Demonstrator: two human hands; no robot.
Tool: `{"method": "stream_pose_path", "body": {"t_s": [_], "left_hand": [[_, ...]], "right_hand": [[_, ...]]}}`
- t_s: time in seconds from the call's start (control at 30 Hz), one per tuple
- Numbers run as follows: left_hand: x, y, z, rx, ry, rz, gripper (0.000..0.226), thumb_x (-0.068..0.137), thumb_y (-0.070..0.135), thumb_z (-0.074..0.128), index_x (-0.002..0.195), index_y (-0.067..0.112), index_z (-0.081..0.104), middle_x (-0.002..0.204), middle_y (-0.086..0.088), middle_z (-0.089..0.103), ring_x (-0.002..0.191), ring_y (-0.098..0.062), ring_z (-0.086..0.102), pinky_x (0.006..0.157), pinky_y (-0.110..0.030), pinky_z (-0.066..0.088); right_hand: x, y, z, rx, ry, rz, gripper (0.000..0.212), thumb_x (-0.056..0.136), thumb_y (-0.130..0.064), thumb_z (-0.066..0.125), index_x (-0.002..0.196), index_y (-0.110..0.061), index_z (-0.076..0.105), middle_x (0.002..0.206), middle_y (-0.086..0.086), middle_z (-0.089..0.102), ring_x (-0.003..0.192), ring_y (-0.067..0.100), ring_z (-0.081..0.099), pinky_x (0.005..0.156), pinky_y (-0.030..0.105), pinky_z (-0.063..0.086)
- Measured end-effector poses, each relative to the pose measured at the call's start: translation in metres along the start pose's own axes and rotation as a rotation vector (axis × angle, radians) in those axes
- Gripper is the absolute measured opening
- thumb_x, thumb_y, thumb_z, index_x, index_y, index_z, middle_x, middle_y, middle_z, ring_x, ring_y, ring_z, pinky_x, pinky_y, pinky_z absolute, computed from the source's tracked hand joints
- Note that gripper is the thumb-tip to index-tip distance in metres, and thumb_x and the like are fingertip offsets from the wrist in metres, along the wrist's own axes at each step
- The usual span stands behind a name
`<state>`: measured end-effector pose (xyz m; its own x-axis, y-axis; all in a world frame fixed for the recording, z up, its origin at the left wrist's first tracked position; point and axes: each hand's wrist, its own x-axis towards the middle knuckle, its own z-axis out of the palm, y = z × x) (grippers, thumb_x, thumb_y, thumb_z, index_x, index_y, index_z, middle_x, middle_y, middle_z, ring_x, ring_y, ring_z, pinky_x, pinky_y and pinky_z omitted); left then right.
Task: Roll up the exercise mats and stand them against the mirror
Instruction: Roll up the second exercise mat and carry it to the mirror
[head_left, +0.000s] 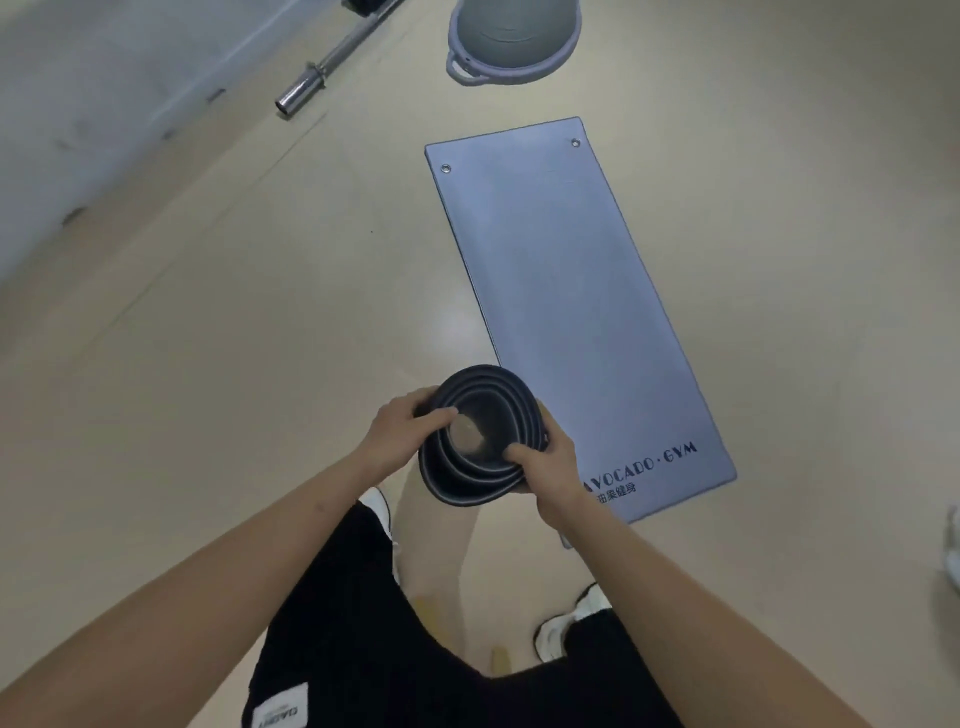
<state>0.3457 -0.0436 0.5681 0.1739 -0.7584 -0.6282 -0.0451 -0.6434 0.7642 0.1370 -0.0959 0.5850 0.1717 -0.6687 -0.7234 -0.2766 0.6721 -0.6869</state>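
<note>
**Already rolled: one mat upright in both hands, one still flat**

Here the rolled mat (475, 441) is held end-on to the camera, so its spiral of dark layers faces up and its long axis runs down toward the floor, away from view. The left hand (402, 434) grips the left rim, thumb laid across the top edge toward the centre of the coil; the right hand (545, 467) clamps the near-right rim, fingers curled over the outer layers. Both hands are closed on the roll, with neither clearly nearer.

The flat mat (566, 312), grey-blue with a printed gym logo and two eyelets at its far end, lies just to the right of the roll, its long axis running away from the person. It still needs rolling.

The pale reflective strip (78, 130) at upper left may be the mirror, though it is blurred and cut off; if so, the roll must travel forward and left. A barbell (332, 57) and a balance trainer dome (511, 41) lie on the floor in that direction.

The roll's lower end is hidden beneath its own top, so I cannot tell whether it touches the floor.
</note>
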Motion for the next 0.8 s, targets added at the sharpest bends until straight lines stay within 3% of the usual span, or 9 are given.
{"method": "stream_pose_path", "body": {"t_s": [0.13,0.2,0.3,0.4,0.6,0.7,0.8], "left_hand": [[-0.078,0.02,-0.058,-0.007,-0.001,-0.024,0.051,0.078,0.044,0.079,0.127,0.046,0.066,0.116,0.018,0.075,0.11,-0.007,0.07,0.104,-0.036,0.054],[-0.11,0.027,-0.09,-0.012,0.015,-0.03,0.06,0.076,0.044,0.077,0.135,0.041,0.065,0.116,0.016,0.075,0.109,-0.008,0.07,0.102,-0.037,0.054],[-0.144,0.033,-0.138,-0.018,0.075,-0.05,0.055,0.085,0.034,0.077,0.138,0.033,0.064,0.114,0.011,0.075,0.106,-0.011,0.07,0.099,-0.037,0.055],[-0.169,0.033,-0.186,-0.009,0.136,-0.09,0.051,0.089,0.033,0.075,0.138,0.032,0.065,0.111,0.01,0.076,0.103,-0.013,0.071,0.097,-0.04,0.056],[-0.196,0.031,-0.283,-0.044,0.283,-0.116,0.053,0.072,0.057,0.065,0.125,0.053,0.066,0.104,0.007,0.079,0.099,-0.015,0.073,0.094,-0.046,0.056],[-0.203,0.03,-0.331,-0.125,0.383,-0.127,0.037,0.068,0.06,0.065,0.103,0.073,0.062,0.103,0.006,0.079,0.098,-0.016,0.074,0.096,-0.047,0.056],[-0.201,0.028,-0.378,-0.216,0.485,-0.145,0.028,0.067,0.058,0.07,0.093,0.069,0.067,0.102,0.004,0.079,0.098,-0.017,0.074,0.097,-0.05,0.057]], "right_hand": [[-0.071,-0.048,0.046,-0.14,-0.03,0.067,0.078,0.084,0.009,0.061,0.146,-0.038,0.052,0.117,0.009,0.072,0.1,0.031,0.073,0.072,0.053,0.065],[-0.099,-0.071,0.074,-0.182,-0.053,0.076,0.076,0.085,0.008,0.062,0.145,-0.038,0.052,0.116,0.009,0.071,0.098,0.03,0.073,0.069,0.048,0.065],[-0.125,-0.099,0.12,-0.267,-0.111,0.065,0.074,0.086,0.008,0.062,0.144,-0.037,0.053,0.114,0.008,0.071,0.096,0.029,0.073,0.062,0.038,0.063],[-0.135,-0.12,0.171,-0.303,-0.172,0.046,0.073,0.085,0.011,0.06,0.141,-0.035,0.053,0.11,0.007,0.071,0.094,0.029,0.073,0.067,0.047,0.065],[-0.123,-0.157,0.274,-0.402,-0.328,-0.044,0.075,0.082,0.012,0.063,0.142,-0.033,0.053,0.113,0.004,0.071,0.1,0.029,0.073,0.081,0.058,0.063],[-0.108,-0.182,0.33,-0.42,-0.436,-0.047,0.076,0.082,0.014,0.061,0.141,-0.034,0.054,0.114,0.007,0.072,0.097,0.029,0.074,0.075,0.059,0.063],[-0.084,-0.207,0.386,-0.483,-0.547,-0.08,0.077,0.079,0.014,0.06,0.138,-0.036,0.059,0.11,0.011,0.074,0.096,0.034,0.074,0.073,0.062,0.062]]}}
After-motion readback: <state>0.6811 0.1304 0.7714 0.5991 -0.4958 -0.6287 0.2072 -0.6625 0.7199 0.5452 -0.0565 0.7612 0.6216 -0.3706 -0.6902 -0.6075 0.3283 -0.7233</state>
